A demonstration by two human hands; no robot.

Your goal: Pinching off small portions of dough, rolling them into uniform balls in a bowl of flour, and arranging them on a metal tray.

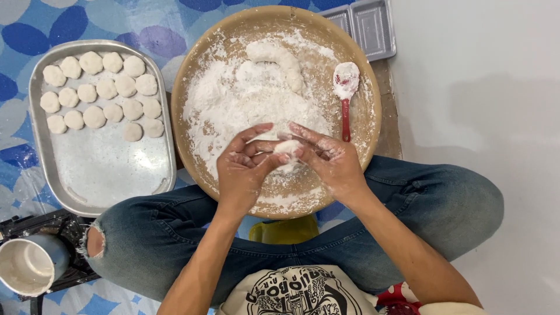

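Note:
My left hand (pixel 244 166) and my right hand (pixel 328 160) meet over the near side of a round wooden tray (pixel 192 64) dusted with white flour. Both pinch a small white dough piece (pixel 287 147) between their fingertips. A thick roll of dough (pixel 280 58) lies curved at the far side of the tray. Beside it rests a red spoon (pixel 346 96), its bowl coated in flour. My fingers are floury.
A metal tray (pixel 99 169) on the left holds several round flattened dough pieces (pixel 102 90) in rows. A metal cup (pixel 26 265) sits at the lower left. Small metal containers (pixel 367 26) lie behind the wooden tray. My crossed legs in jeans frame the front.

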